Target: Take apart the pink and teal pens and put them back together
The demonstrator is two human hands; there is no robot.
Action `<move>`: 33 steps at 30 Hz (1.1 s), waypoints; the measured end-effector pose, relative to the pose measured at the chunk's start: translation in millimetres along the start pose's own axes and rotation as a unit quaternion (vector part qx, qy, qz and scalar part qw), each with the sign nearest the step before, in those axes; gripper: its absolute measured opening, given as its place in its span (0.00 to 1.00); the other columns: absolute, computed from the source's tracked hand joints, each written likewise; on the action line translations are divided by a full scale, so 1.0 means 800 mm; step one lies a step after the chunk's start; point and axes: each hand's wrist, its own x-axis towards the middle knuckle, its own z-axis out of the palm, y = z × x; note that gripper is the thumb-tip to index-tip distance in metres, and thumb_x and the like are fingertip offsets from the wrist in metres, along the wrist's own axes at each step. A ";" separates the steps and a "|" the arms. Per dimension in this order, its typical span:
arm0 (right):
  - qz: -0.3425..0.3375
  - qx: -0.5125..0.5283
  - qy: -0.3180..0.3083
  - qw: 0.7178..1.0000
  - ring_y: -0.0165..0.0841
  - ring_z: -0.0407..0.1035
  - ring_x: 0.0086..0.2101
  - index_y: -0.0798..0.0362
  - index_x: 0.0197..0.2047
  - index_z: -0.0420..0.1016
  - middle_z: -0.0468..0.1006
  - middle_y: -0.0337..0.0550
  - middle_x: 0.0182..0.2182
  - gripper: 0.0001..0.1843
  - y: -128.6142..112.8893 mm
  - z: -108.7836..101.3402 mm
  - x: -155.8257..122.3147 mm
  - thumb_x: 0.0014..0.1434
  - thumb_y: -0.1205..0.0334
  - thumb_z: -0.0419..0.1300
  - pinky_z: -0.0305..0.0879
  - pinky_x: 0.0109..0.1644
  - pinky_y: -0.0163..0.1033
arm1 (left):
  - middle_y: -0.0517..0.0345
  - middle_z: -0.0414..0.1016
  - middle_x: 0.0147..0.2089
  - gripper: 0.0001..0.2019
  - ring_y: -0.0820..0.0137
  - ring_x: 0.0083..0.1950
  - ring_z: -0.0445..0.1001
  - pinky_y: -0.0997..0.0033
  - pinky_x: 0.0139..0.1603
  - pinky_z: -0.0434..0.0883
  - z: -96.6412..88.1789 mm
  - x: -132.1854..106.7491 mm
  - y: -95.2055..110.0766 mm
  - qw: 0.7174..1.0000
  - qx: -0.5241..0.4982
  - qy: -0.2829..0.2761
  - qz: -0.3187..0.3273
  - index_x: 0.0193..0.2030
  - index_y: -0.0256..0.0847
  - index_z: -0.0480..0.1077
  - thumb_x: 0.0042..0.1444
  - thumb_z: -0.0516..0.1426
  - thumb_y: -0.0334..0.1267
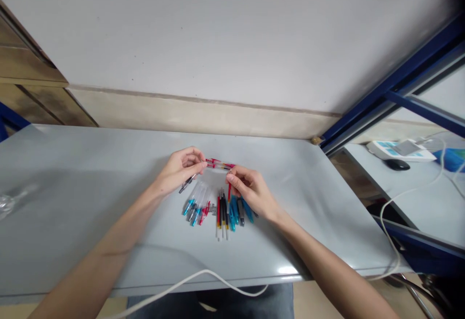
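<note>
My left hand (pixel 183 167) is closed, thumb and fingers pinched on a clear pen barrel with a dark end (pixel 187 183) that juts out below the palm; part of it is hidden. In my right hand (pixel 250 188) a red ink refill (pixel 229 193) hangs point up between thumb and forefinger. Assembled pens with red parts (pixel 220 164) lie on the table just beyond both hands. Between my wrists are clear barrels with coloured ends (pixel 196 205), a row of red and black refills (pixel 223 215), and blue and grey pen parts (pixel 236 211), partly covered by my right hand.
The grey table (pixel 90 188) meets a wall behind. Small metallic pieces (pixel 212 209) lie between barrels and refills. A white cable (pixel 207 271) loops past the front edge. A crumpled clear plastic bag (pixel 7 205) is at far left. Right of the blue frame (pixel 381 86) lies a black mouse (pixel 397 164).
</note>
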 end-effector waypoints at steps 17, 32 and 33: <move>0.043 -0.252 0.029 0.966 0.28 0.48 0.24 0.51 0.23 0.58 0.58 0.33 0.20 0.17 0.012 0.005 0.000 0.62 0.62 0.56 0.46 0.30 0.37 | 0.67 0.65 0.25 0.03 0.73 0.27 0.63 0.73 0.31 0.60 -0.003 0.004 -0.023 0.957 0.282 0.063 -0.004 0.33 0.43 0.65 0.52 0.56 0.36; 0.032 -0.338 0.002 0.940 0.28 0.46 0.22 0.51 0.21 0.56 0.59 0.35 0.17 0.20 0.013 0.013 -0.005 0.61 0.61 0.57 0.42 0.30 0.40 | 0.66 0.65 0.24 0.08 0.72 0.27 0.62 0.73 0.30 0.59 -0.010 0.002 -0.025 0.948 0.314 -0.048 -0.028 0.31 0.43 0.66 0.56 0.58 0.43; 0.033 -0.337 0.003 0.941 0.28 0.45 0.22 0.51 0.20 0.56 0.58 0.34 0.17 0.20 0.012 0.012 -0.004 0.62 0.61 0.57 0.43 0.30 0.40 | 0.66 0.66 0.25 0.09 0.71 0.27 0.63 0.74 0.30 0.58 -0.011 0.002 -0.025 0.947 0.315 -0.052 -0.025 0.31 0.43 0.66 0.57 0.58 0.43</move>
